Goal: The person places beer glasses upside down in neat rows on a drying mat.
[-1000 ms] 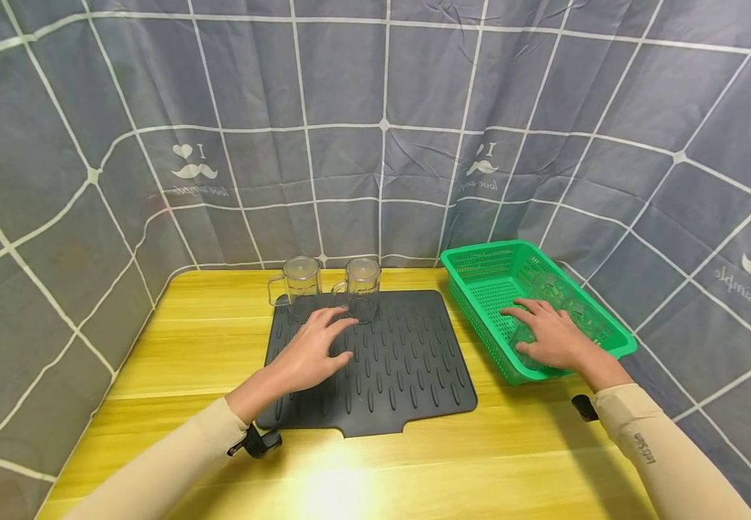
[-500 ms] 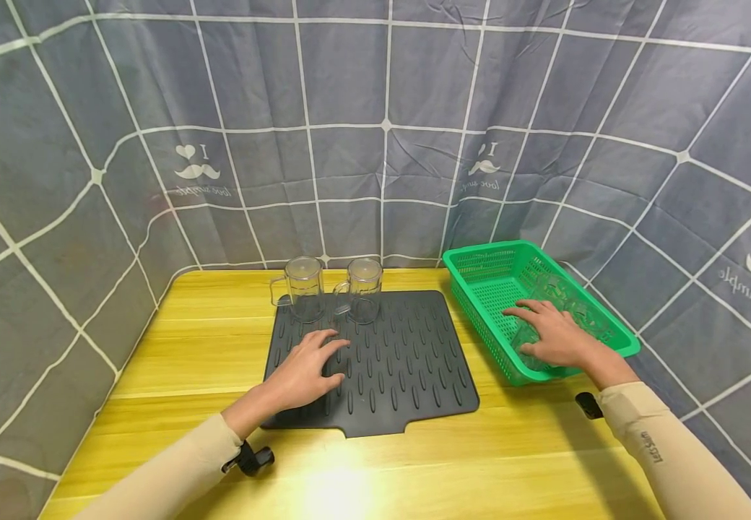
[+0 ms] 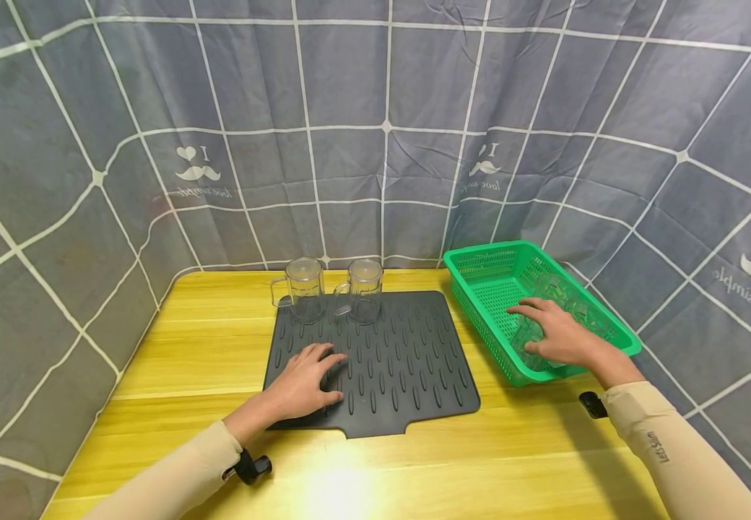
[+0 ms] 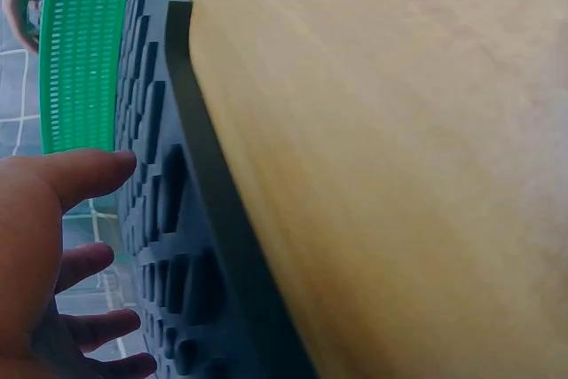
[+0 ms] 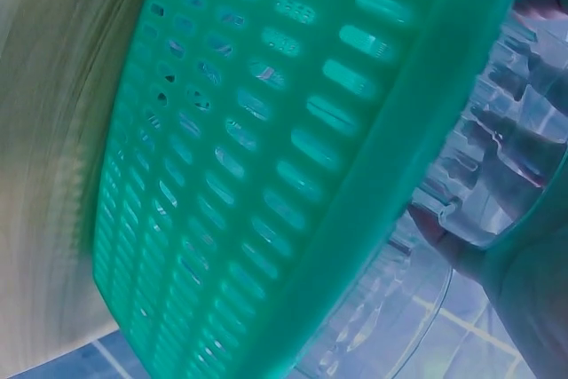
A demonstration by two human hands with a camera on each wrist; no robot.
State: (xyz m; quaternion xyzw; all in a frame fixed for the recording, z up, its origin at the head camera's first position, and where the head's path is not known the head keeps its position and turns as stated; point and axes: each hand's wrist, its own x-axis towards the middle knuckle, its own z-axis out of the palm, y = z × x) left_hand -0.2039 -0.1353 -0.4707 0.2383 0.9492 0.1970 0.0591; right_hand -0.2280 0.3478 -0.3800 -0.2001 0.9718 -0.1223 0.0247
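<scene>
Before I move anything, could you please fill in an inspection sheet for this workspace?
Surface: wood-grain table, with glare in front of the dark ridged mat.
Job's things: a left mug and a right mug, clear, stand apart on the mat's far part, handles leftward; clear glassware lies in the green basket.
Clutter: nothing seen.
Grippers: left hand over the mat, fingers spread, holding nothing; right hand at the glassware, grip unclear.
Cables: nothing seen.
Surroundings: grey curtain with white grid lines behind and at both sides.
</scene>
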